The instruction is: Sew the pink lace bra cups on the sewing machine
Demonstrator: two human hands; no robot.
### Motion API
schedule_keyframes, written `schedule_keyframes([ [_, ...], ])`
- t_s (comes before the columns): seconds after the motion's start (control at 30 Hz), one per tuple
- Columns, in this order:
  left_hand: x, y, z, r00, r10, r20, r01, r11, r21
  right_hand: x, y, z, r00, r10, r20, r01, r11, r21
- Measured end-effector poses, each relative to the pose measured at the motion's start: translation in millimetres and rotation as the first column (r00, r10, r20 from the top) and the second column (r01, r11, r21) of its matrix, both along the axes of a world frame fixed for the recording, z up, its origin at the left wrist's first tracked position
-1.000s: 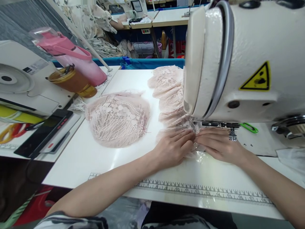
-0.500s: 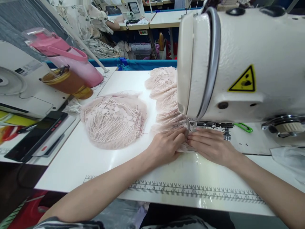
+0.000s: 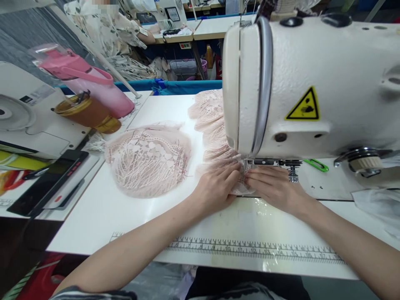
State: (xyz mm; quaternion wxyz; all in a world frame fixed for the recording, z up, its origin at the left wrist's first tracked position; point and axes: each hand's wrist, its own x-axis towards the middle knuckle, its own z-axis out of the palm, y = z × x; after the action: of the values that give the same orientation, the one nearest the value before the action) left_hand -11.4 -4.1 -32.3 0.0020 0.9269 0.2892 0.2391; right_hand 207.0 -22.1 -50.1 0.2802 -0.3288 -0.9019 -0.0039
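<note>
My left hand [image 3: 216, 187] and my right hand [image 3: 272, 186] lie side by side on a piece of pale pink lace [image 3: 241, 188], fingers pressed flat on it, just in front of the presser foot [image 3: 293, 174] of a white sewing machine [image 3: 300, 87]. The fingertips of both hands meet under the machine head. Behind my left hand a long pile of the same pink lace [image 3: 212, 121] runs away under the machine arm. A separate rounded stack of lace pieces [image 3: 146, 158] rests to the left on the white table [image 3: 103, 208].
A printed ruler [image 3: 250, 250] runs along the table's front edge. At the left stand a pink bottle [image 3: 90, 85], an amber jar [image 3: 86, 110], a black control panel [image 3: 46, 179] and another machine [image 3: 28, 112]. A person in a floral top [image 3: 112, 37] sits behind.
Both hands have slid slightly leftward in the picture with the lace, staying pressed together by the presser foot; the camera has shifted so the machine head appears further left.
</note>
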Motion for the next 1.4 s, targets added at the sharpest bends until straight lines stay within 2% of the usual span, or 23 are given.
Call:
schedule_keyframes([
  [0.37, 1, 1, -1.1, 0.997, -0.032, -0.064, 0.036, 0.998, 0.048, 4, 2, -5.7, 0.998, -0.063, 0.016, 0.062, 0.997, 0.037],
  [0.7, 2, 3, 0.5, 0.991, -0.047, -0.128, 0.053, 0.998, 0.042, 5, -6, 9.2, 0.971, -0.237, -0.03, 0.237, 0.971, -0.009],
  [0.93, 2, 3, -1.9, 0.99, -0.041, -0.137, 0.045, 0.999, 0.024, 8, 1, 4.7, 0.978, -0.205, -0.032, 0.207, 0.976, 0.065],
  [1.2, 2, 4, -3.7, 0.99, -0.028, -0.14, 0.024, 0.999, -0.026, 3, 0, 12.7, 0.953, -0.299, -0.054, 0.299, 0.954, -0.017],
  [1.3, 2, 5, -3.6, 0.99, -0.049, -0.136, 0.049, 0.999, 0.002, 2, 1, 7.6, 0.947, -0.314, -0.066, 0.311, 0.949, -0.042],
  [1.4, 1, 5, -4.2, 0.986, -0.115, -0.121, 0.123, 0.99, 0.064, 3, 1, -4.9, 0.942, -0.324, -0.084, 0.324, 0.946, -0.012],
])
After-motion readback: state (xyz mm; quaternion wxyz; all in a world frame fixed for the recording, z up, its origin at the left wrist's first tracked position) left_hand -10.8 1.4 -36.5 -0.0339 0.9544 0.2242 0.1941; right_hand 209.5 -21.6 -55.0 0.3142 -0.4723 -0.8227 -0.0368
